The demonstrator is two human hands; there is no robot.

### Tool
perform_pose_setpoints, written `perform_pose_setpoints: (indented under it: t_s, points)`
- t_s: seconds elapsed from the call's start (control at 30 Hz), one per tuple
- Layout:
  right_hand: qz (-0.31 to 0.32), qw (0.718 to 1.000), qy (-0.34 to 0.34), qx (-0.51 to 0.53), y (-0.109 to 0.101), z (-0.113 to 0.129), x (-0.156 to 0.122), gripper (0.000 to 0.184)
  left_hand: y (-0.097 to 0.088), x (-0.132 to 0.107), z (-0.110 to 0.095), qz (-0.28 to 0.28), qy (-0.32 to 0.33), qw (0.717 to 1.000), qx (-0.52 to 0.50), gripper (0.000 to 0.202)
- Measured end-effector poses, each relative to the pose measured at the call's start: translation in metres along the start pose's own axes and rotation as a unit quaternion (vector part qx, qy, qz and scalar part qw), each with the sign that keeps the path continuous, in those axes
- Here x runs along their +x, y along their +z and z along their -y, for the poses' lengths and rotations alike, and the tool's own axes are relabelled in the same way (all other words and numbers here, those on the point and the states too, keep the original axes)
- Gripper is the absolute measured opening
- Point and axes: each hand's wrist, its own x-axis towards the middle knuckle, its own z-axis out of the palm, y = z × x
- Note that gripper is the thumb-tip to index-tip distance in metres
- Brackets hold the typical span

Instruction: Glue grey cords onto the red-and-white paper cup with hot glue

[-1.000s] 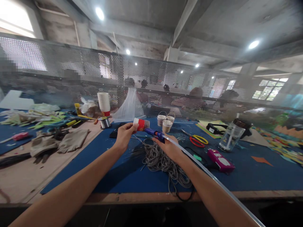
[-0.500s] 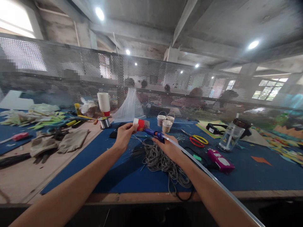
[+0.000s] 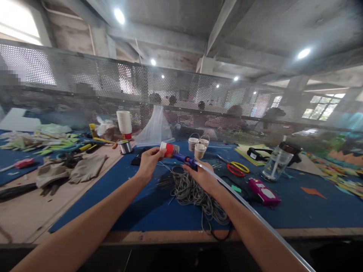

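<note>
One red-and-white paper cup [image 3: 168,149] lies on its side in the air above the middle of the bench [image 3: 119,211], which has a blue covering; the pale print on its red band is too small to read. Grey cord is wound around the cup's right-hand end. The left hand [image 3: 149,163] reaches forward and inward, forearm slanting up from the lower left, its fingers pinched narrowly on the cup's white end. The right hand [image 3: 204,176] comes in from the lower right, its fingers curled around a blue plastic glue gun [image 3: 185,159] whose nozzle points left, just beside the corded end; whether the two touch cannot be told. A long, clear glue stick [image 3: 246,207] runs back from the gun over the right forearm.

Beneath the hands lies a loose tangle of grey cord [image 3: 191,190]. Three small whitish buckets with thin looped handles [image 3: 200,150] stand behind the gun; their markings are illegible. To the right are scissors with red and yellow handles [image 3: 238,169] and a purple box [image 3: 263,192] bearing unreadable white marks. At the left, a silvery wire spool [image 3: 125,147] stands before a tall stack of white paper cups [image 3: 124,121].
</note>
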Motion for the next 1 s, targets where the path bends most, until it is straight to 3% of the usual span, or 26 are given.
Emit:
perform_pose_setpoints:
  t_s: [0.2, 0.37, 0.53, 0.67, 0.8, 0.9, 1.0]
  points:
    - [0.003, 1.0, 0.013, 0.016, 0.002, -0.001, 0.001, 0.045, 0.001, -0.002, -0.004, -0.003, -0.007, 1.0, 0.004, 0.032]
    - [0.021, 0.99, 0.06, 0.13, -0.006, 0.002, 0.005, 0.042, 0.0, -0.001, 0.0, 0.0, -0.015, 1.0, 0.004, 0.033]
    - [0.048, 0.932, 0.133, 0.333, -0.019, 0.001, 0.012, 0.035, 0.0, 0.001, 0.001, -0.004, -0.031, 1.0, -0.005, 0.033]
    - [0.029, 0.865, 0.181, 0.468, -0.021, -0.01, 0.02, 0.025, 0.0, 0.002, 0.002, -0.014, -0.047, 0.998, -0.033, 0.034]
    - [0.037, 0.825, 0.275, 0.493, -0.016, -0.027, 0.024, 0.026, 0.0, 0.003, 0.004, -0.035, -0.077, 0.995, -0.061, 0.032]
    - [0.034, 0.835, 0.302, 0.459, -0.01, -0.041, 0.024, 0.036, -0.001, 0.004, 0.005, -0.052, -0.095, 0.991, -0.074, 0.03]
    - [0.032, 0.887, 0.297, 0.353, -0.002, -0.054, 0.023, 0.044, -0.001, 0.004, 0.005, -0.045, -0.099, 0.991, -0.073, 0.029]
